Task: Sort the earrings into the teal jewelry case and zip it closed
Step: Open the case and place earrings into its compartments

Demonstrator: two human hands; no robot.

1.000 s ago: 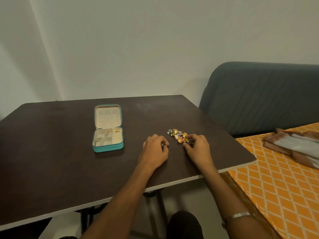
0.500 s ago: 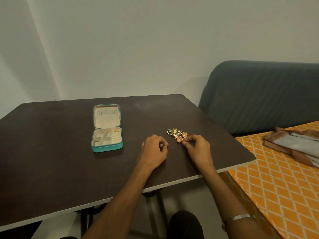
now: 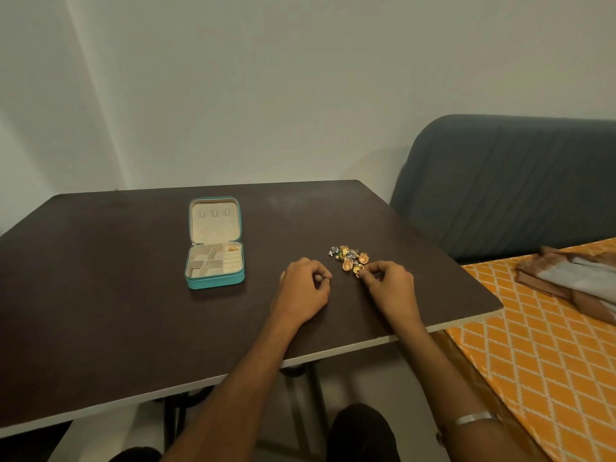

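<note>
The teal jewelry case (image 3: 215, 282) lies open on the dark table (image 3: 116, 311), lid flat toward the wall, beige compartments showing. One gold earring (image 3: 232, 249) sits in its back right compartment. A small pile of gold, orange and silver earrings (image 3: 348, 256) lies right of centre. My right hand (image 3: 391, 288) is at the pile's near edge, thumb and fingertips pinching a small gold earring (image 3: 358, 270). My left hand (image 3: 303, 291) rests on the table just left of the pile, fingers curled in, holding nothing that I can see.
A grey-blue upholstered seat back (image 3: 506, 181) stands behind the table's right side. An orange lattice-patterned cover (image 3: 533, 345) lies to the right with a folded brown and grey cloth (image 3: 573, 281) on it. The table's front edge runs close to my forearms.
My right hand has closed its fingertips on an earring at the near edge of the pile. My left hand has stayed in place.
</note>
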